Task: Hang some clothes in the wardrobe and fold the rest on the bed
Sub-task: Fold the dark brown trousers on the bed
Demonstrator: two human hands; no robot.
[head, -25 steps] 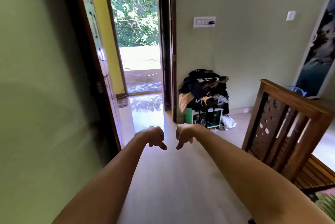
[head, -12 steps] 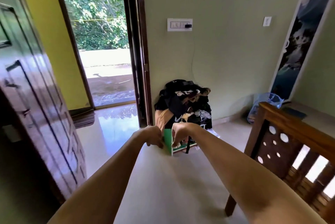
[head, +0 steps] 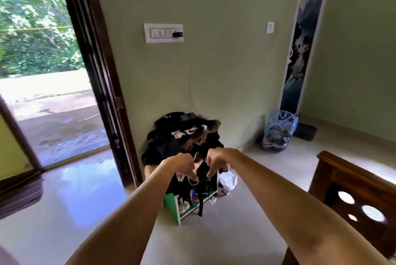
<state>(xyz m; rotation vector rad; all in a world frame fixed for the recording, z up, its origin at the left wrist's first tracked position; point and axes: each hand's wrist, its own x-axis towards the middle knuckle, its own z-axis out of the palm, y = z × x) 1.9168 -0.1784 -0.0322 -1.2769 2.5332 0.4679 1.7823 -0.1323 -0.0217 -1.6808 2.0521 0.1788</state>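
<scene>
Both arms are stretched out at the middle of the frame, and there is the pile [head: 171, 138] of clothes, dark and tangled, heaped on a small green rack [head: 171, 205] against the wall just below centre. The left grip [head: 182, 165] and the right grip [head: 216, 162] hang side by side in front of that heap. Wrists are bent, fingers droop loosely curled, and there is nothing in either one. Whether the fingertips touch cloth, I cannot tell from this angle.

So the step, by my reading, is the pick-up, and nothing is hung or folded yet. To do it well, go for the top of the pile, not the front. Take one garment at a time, pinching at a collar or shoulder seam so it comes free in one piece. Watch that black strap [head: 200, 202] dangling over the rack's shelves: a tug on it could drag the whole heap to the floor. One grip pressing the pile down while the other lifts would be wise. The bed [head: 347, 183], its wooden end at lower right, is near for the folding. The wardrobe is out of view.
</scene>
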